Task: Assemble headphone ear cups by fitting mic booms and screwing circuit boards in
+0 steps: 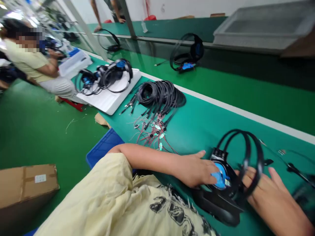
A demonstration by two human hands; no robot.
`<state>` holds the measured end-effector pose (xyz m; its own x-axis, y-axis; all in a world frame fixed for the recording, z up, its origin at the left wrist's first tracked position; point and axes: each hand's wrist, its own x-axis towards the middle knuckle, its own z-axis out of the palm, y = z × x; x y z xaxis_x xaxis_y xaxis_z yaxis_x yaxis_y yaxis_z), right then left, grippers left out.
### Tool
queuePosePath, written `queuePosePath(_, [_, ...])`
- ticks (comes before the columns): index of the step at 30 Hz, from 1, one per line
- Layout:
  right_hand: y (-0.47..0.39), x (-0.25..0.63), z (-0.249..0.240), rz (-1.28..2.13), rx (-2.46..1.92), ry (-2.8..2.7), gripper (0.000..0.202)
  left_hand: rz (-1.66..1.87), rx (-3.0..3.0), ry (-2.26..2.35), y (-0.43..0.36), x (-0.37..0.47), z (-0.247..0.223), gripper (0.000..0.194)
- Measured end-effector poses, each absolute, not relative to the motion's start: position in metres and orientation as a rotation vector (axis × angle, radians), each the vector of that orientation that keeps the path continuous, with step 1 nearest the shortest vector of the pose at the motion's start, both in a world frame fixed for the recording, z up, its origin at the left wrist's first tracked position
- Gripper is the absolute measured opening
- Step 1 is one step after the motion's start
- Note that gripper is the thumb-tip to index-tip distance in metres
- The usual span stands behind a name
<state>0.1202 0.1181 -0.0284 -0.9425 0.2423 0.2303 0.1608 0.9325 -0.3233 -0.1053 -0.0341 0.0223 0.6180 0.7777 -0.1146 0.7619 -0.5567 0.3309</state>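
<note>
A black pair of headphones (260,160) lies on the green worktop at the lower right, its double headband arching up. One ear cup is open and shows a bright blue inside (222,175). My left hand (200,170) reaches in from the left, its fingers closed on the blue part and the thumb sticking up. From the right, my right hand (263,188) holds the headphones near the far ear cup; its fingertips are partly hidden behind the headband. A dark ear cushion (219,205) hangs toward my lap.
Coiled black cables (161,95) with bare red wires and small green boards (157,127) lie left of the headphones. A white foam tray (113,101) bears more headphones. Another headset (188,55) rests across the table. A person in yellow (31,62) sits at left; a blue crate (103,147) stands below.
</note>
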Motion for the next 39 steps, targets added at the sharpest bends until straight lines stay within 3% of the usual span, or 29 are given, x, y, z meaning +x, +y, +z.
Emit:
queuePosePath(4, [0.078,0.146,0.024,0.104,-0.249,-3.038,0.050,0.062,2.438,1.338,-0.046,-0.100,0.020,0.058])
queuePosePath(8, [0.034,0.156,0.049,0.096,-0.541,-3.079,0.050,0.062,2.434,1.410,-0.046,-0.101,0.014,0.055])
queuePosePath(16, [-0.014,0.163,0.030,0.483,-1.032,-2.827,0.046,0.053,2.541,1.306,-0.039,-0.102,0.020,0.065])
queuePosePath(20, [-0.015,0.149,0.016,0.563,-1.027,-2.720,0.045,0.023,2.533,1.298,-0.036,-0.102,0.018,0.070])
queuePosePath(26, [-0.017,0.147,0.013,0.543,-0.984,-2.732,0.044,-0.058,2.537,1.230,-0.030,-0.106,0.022,0.054])
queuePosePath(31, [-0.021,0.154,0.017,0.526,-1.030,-2.721,0.041,-0.077,2.516,1.280,-0.024,-0.100,0.030,0.063])
queuePosePath(39, [-0.015,0.146,0.005,0.546,-0.939,-2.638,0.040,-0.122,2.492,1.247,-0.022,-0.101,0.035,0.055])
